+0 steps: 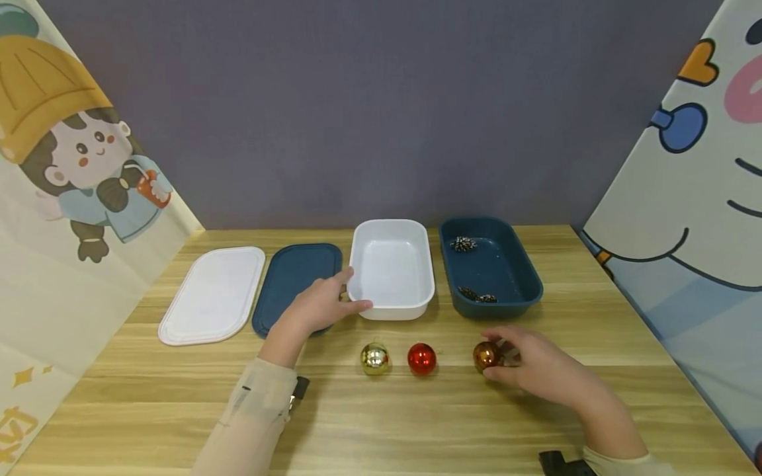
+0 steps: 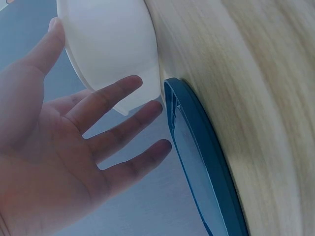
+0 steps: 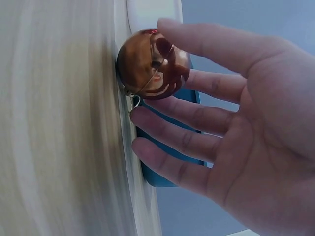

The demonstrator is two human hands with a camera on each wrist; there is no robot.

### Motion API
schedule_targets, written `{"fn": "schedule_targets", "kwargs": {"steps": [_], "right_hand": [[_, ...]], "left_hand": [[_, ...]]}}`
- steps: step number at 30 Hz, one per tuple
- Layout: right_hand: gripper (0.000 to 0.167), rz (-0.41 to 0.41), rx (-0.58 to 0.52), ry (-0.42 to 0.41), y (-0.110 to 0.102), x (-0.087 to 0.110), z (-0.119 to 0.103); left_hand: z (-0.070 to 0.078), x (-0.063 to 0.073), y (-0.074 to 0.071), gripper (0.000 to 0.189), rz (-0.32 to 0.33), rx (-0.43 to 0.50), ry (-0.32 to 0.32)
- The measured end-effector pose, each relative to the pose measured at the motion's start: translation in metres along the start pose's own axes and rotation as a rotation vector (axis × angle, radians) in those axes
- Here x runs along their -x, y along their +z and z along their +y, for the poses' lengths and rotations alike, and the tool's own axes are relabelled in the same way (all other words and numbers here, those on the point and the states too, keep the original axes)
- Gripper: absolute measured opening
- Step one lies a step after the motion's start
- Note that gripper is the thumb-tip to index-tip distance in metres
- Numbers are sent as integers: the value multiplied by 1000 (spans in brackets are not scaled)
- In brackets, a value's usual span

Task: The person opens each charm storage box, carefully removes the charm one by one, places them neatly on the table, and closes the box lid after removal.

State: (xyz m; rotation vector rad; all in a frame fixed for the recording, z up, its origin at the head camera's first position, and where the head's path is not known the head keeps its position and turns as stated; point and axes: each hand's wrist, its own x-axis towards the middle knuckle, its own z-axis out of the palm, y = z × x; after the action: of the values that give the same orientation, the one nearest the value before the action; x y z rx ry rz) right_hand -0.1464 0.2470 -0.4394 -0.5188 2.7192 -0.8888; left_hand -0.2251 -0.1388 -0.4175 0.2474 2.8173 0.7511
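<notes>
My left hand (image 1: 318, 301) reaches to the near left corner of a white plastic container (image 1: 393, 313). Its thumb and a finger touch the rim, while the other fingers stretch out loosely in the left wrist view. My right hand (image 1: 536, 363) has thumb and fingers about a shiny bronze Christmas ball (image 3: 147, 69), which still appears to rest on the table. To the left of that ball lie a red Christmas ball (image 1: 422, 359) and a gold one (image 1: 374, 358). A dark blue container (image 1: 526, 291) behind the right hand contains several pine cones (image 1: 463, 244).
A white lid (image 1: 212, 295) and a dark blue lid (image 1: 297, 271) lie flat at the left, the blue one partly under my left arm. A grey wall (image 1: 381, 119) bounds the wooden table (image 1: 369, 423) at the back, with printed cartoon sheets on both sides.
</notes>
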Motion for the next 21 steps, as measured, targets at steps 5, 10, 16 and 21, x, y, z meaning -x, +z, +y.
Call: {"fn": "schedule_targets", "kwargs": {"steps": [5, 10, 16, 21], "right_hand": [[68, -3, -11, 2, 0, 0, 1], [63, 3, -8, -17, 0, 0, 1], [52, -12, 9, -50, 0, 0, 3], [50, -17, 39, -85, -2, 3, 5]], "left_hand": [[0, 0, 0, 99, -1, -4, 4], [0, 0, 0, 98, -1, -6, 7], [0, 1, 0, 98, -8, -7, 2], [0, 1, 0, 98, -9, -7, 3]]}}
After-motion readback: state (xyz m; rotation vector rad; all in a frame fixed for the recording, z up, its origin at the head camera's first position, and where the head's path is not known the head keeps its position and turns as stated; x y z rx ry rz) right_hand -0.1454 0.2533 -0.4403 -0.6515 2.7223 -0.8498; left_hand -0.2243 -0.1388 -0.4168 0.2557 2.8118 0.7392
